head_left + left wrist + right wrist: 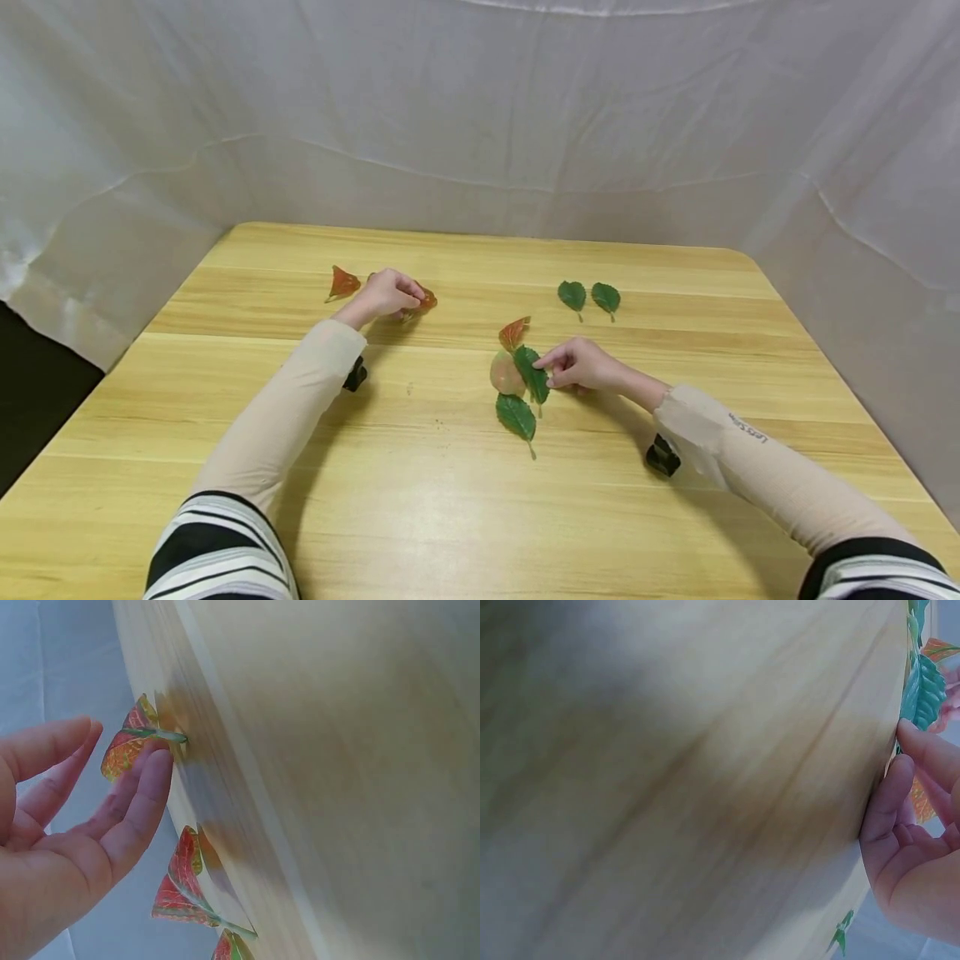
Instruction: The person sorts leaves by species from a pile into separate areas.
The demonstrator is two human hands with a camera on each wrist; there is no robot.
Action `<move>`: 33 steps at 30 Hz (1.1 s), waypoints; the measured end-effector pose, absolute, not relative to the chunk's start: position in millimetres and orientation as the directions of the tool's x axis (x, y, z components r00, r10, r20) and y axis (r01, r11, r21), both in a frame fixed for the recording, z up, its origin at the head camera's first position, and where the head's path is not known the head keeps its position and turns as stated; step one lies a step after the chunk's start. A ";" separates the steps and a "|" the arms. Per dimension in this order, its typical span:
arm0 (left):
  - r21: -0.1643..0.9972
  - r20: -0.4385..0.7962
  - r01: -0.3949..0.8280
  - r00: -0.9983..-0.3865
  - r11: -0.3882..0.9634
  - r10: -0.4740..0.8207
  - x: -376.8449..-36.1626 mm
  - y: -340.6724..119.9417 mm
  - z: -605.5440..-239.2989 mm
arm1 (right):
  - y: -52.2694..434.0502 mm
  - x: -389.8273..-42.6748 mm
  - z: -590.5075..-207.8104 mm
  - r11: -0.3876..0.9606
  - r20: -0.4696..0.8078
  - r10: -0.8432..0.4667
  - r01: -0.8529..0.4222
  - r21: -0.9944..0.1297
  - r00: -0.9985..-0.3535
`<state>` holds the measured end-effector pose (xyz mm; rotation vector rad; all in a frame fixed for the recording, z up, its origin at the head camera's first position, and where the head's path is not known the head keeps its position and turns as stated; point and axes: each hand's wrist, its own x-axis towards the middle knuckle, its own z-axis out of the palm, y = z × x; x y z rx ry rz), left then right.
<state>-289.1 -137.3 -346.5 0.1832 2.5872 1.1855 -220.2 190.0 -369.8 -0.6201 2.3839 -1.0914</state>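
Right hand (583, 364) fingers pinching a green leaf (531, 372); left hand (386, 292) fingers relaxed, touching a red leaf (422, 301).

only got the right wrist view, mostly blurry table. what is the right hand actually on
Observer: The right hand has its fingers on a green leaf near the table's middle, in a small cluster of leaves.
Operator: what else is in that cluster
Observer: A red leaf behind it, a pale pinkish leaf beside it, another green leaf in front.
Operator: and the left hand
Observer: The left hand rests over a red-orange leaf at the far left, with one more red leaf lying apart beside it.
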 end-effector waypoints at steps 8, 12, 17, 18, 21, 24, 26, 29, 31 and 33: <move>0.781 -0.200 -0.019 -0.954 0.624 0.222 -284.2 -142.3 -344.4 | 190.0 -220.4 -370.1 0.579 -0.204 -0.565 -0.209 -0.788 -0.799; 0.783 -0.198 -0.032 -0.960 0.621 0.200 -281.7 -142.6 -342.2 | 190.0 -220.9 -370.9 0.580 -0.201 -0.566 -0.213 -0.786 -0.800; 0.791 -0.188 -0.045 -0.967 0.610 0.172 -278.4 -141.1 -338.5 | 190.3 -221.7 -371.6 0.580 -0.199 -0.568 -0.217 -0.785 -0.799; 0.789 -0.177 -0.041 -0.970 0.613 0.164 -277.6 -140.5 -337.6 | 190.4 -221.8 -371.6 0.579 -0.198 -0.568 -0.216 -0.786 -0.799; 0.771 -0.122 -0.002 -0.982 0.637 0.144 -275.3 -138.3 -334.8 | 190.4 -222.0 -371.8 0.576 -0.197 -0.571 -0.219 -0.787 -0.797; 0.754 -0.081 0.031 -0.987 0.656 0.139 -272.7 -134.4 -332.8 | 190.4 -222.1 -372.1 0.576 -0.196 -0.571 -0.219 -0.788 -0.797; 0.742 -0.062 0.053 -0.987 0.668 0.148 -271.2 -131.5 -332.2 | 190.5 -222.0 -372.3 0.575 -0.195 -0.572 -0.220 -0.788 -0.797; 0.733 -0.041 0.093 -0.983 0.674 0.181 -269.1 -127.1 -332.4 | 190.8 -221.8 -372.3 0.574 -0.194 -0.570 -0.218 -0.789 -0.798; 0.725 -0.019 0.130 -0.978 0.677 0.208 -268.8 -124.3 -333.9 | 191.0 -221.7 -372.2 0.574 -0.195 -0.568 -0.215 -0.790 -0.800; 0.730 -0.015 0.150 -0.972 0.667 0.235 -268.4 -122.1 -335.0 | 191.3 -221.6 -372.1 0.575 -0.197 -0.566 -0.211 -0.791 -0.801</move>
